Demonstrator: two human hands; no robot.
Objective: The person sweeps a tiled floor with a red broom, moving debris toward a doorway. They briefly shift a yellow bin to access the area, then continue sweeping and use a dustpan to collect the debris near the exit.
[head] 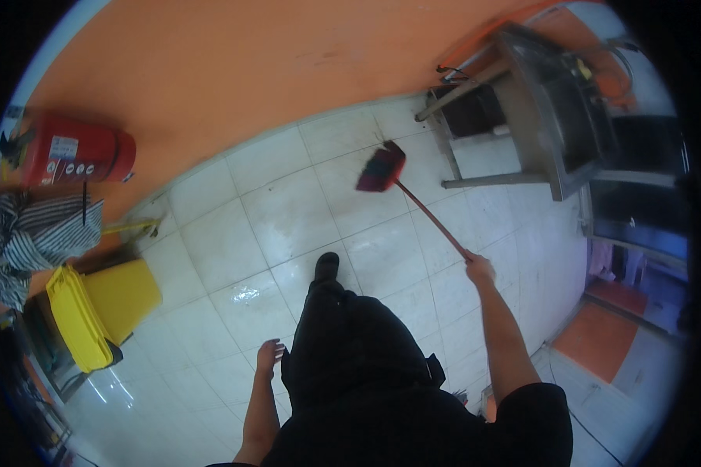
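In the head view my right hand (480, 269) grips the end of a broom's reddish handle (433, 220). The handle slants up and left to the broom head (382, 168), which has dark red and dark bristles and is at the white tiled floor (292, 204) near the orange wall. A little dark debris appears beside the bristles. My left hand (270, 355) hangs beside my left thigh with nothing in it, its fingers partly spread. One black shoe (327, 267) is in front of me on the tiles.
A metal sink (566, 125) on legs stands at the upper right. Along the left are a red fire extinguisher (82, 150), striped cloth (52, 227) and a yellow lidded bin (122, 298). The orange wall (239, 70) runs across the far side. A dark cable (590, 432) trails at lower right.
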